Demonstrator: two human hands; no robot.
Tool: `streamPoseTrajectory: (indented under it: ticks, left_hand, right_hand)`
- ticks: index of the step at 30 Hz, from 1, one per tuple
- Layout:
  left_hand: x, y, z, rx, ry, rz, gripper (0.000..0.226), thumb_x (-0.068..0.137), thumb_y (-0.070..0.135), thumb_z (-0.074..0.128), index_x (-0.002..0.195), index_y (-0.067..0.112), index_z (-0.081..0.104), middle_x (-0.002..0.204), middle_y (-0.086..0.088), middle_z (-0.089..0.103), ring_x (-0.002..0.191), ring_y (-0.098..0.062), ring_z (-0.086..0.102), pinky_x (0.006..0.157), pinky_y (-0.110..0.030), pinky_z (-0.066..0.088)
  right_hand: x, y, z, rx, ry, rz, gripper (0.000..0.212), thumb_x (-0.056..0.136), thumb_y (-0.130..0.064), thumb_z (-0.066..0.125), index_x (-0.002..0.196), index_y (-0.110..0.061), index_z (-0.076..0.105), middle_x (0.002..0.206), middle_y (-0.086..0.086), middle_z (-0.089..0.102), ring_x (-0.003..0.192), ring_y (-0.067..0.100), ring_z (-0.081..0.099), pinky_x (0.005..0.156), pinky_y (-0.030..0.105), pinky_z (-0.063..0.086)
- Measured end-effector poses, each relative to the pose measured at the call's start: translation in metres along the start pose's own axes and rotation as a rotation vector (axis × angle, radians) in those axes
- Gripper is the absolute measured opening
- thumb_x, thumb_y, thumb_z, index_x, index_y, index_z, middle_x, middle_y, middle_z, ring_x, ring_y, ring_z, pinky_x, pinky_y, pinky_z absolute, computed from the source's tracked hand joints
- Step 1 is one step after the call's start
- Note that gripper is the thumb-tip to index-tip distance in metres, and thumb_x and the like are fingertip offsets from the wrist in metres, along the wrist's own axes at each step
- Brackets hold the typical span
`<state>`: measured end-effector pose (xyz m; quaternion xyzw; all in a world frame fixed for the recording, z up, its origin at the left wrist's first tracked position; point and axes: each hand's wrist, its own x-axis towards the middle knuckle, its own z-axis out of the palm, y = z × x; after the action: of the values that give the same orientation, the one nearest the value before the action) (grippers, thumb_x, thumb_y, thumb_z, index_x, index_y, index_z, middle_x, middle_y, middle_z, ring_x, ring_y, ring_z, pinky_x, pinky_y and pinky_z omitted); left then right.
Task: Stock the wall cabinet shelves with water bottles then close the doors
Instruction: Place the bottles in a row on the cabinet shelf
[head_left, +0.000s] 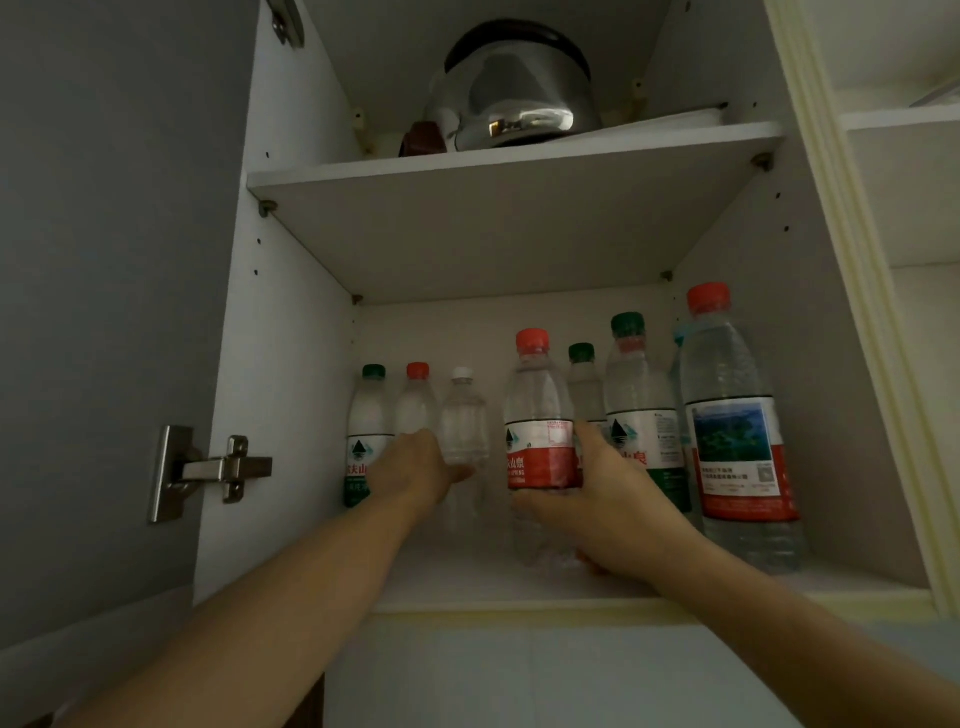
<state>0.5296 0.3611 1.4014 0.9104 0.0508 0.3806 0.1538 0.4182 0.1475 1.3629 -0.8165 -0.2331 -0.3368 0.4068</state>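
Two hands worked inside the lower shelf (519, 587) of the wall cabinet (291, 364); the right hand (618, 499) was wrapped round the red-labelled water bottle (540, 441), apparently to set it upright in the middle gap; the left hand (415, 467) lay with fingers fairly straight against the clear white-capped bottle (462, 415), probably steadying it so the row stayed tight, though its fingertips were partly hidden; beside these stood green-capped bottles (641, 405) and a large red-capped bottle (737, 415) at the right, packed close to save room; a steel kettle (519, 93) sat on the upper shelf (467, 166); the left door (104, 260) stood open on its hinge (218, 470), so closing remained.
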Motion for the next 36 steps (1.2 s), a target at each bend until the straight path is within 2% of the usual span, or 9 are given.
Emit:
streamPoseTrajectory:
  ticks: [5,8,11,14,17,22,25,31,36]
  left_hand:
    - [-0.002,-0.015,-0.021,-0.277,0.041,0.028,0.047,0.094,0.05,0.066,0.069,0.013,0.054,0.066,-0.006,0.06,0.056,-0.022,0.06,0.052,-0.028,0.044]
    - [-0.018,-0.008,-0.043,-0.706,-0.061,0.079,0.046,0.093,0.06,0.059,0.102,0.015,0.062,0.09,-0.005,0.07,0.061,-0.016,0.073,0.051,-0.028,0.055]
    - [-0.037,0.003,-0.056,-0.943,-0.352,0.187,0.072,0.071,0.079,0.064,0.122,0.028,0.057,0.11,-0.003,0.069,0.083,-0.015,0.076,0.066,-0.029,0.061]
    - [-0.045,0.005,-0.057,-0.94,-0.391,0.243,0.056,0.066,0.075,0.073,0.11,0.049,0.051,0.112,0.006,0.069,0.093,-0.01,0.073,0.07,-0.026,0.061]
    - [-0.041,-0.002,-0.055,-0.964,-0.286,0.229,0.049,0.077,0.056,0.079,0.114,0.048,0.048,0.108,0.014,0.067,0.088,-0.003,0.071,0.064,-0.019,0.057]
    - [-0.03,-0.021,-0.042,-0.877,-0.066,0.171,0.048,0.081,0.043,0.082,0.114,0.04,0.049,0.106,0.015,0.064,0.095,-0.005,0.064,0.077,-0.024,0.051]
    - [-0.028,-0.027,-0.037,-0.759,0.024,0.134,0.057,0.082,0.046,0.08,0.127,0.03,0.049,0.116,0.006,0.062,0.105,-0.016,0.061,0.09,-0.034,0.053]
    - [-0.024,-0.029,-0.03,-0.581,0.056,0.115,0.08,0.083,0.062,0.071,0.145,0.022,0.039,0.135,-0.006,0.057,0.116,-0.024,0.058,0.091,-0.038,0.05]
    - [-0.024,-0.029,-0.034,-0.443,0.083,0.078,0.082,0.083,0.068,0.066,0.145,0.021,0.039,0.135,-0.011,0.059,0.12,-0.032,0.058,0.097,-0.043,0.05]
  right_hand:
    - [0.0,-0.003,-0.001,0.014,-0.033,0.026,0.045,0.079,-0.049,0.08,0.105,-0.049,0.043,0.096,-0.012,0.065,0.083,0.005,0.066,0.068,0.02,0.055]
    - [0.004,-0.006,0.001,-0.01,-0.084,0.052,0.047,0.08,-0.05,0.08,0.111,-0.045,0.044,0.098,-0.011,0.064,0.083,0.007,0.066,0.063,0.019,0.052]
    - [0.012,-0.011,0.007,0.044,-0.207,0.082,0.051,0.084,-0.045,0.078,0.126,-0.037,0.049,0.107,-0.008,0.067,0.088,0.009,0.067,0.065,0.02,0.053]
    - [0.023,-0.02,0.014,0.153,-0.39,0.103,0.044,0.094,-0.031,0.071,0.132,-0.029,0.051,0.111,0.002,0.068,0.077,0.01,0.068,0.067,0.026,0.058]
    - [0.034,-0.025,0.016,0.057,-0.498,0.178,0.036,0.097,-0.022,0.067,0.131,-0.023,0.057,0.112,0.008,0.067,0.083,0.019,0.071,0.07,0.03,0.063]
    - [0.065,-0.021,0.009,-0.432,-0.178,-0.009,0.048,0.098,-0.023,0.063,0.143,-0.015,0.052,0.131,0.007,0.063,0.112,0.02,0.063,0.086,0.026,0.054]
    - [0.081,-0.021,0.014,-0.522,-0.071,-0.077,0.066,0.094,-0.022,0.066,0.153,-0.017,0.036,0.149,0.012,0.043,0.132,0.031,0.046,0.1,0.038,0.048]
    - [0.134,-0.028,0.015,-0.97,0.067,-0.086,0.091,0.083,-0.053,0.067,0.154,-0.026,0.018,0.149,0.019,0.042,0.14,0.042,0.031,0.117,0.065,0.013]
    - [0.152,-0.018,0.021,-1.226,-0.064,-0.021,0.097,0.073,-0.083,0.055,0.153,-0.035,0.028,0.146,0.015,0.051,0.145,0.046,0.024,0.097,0.076,-0.028]
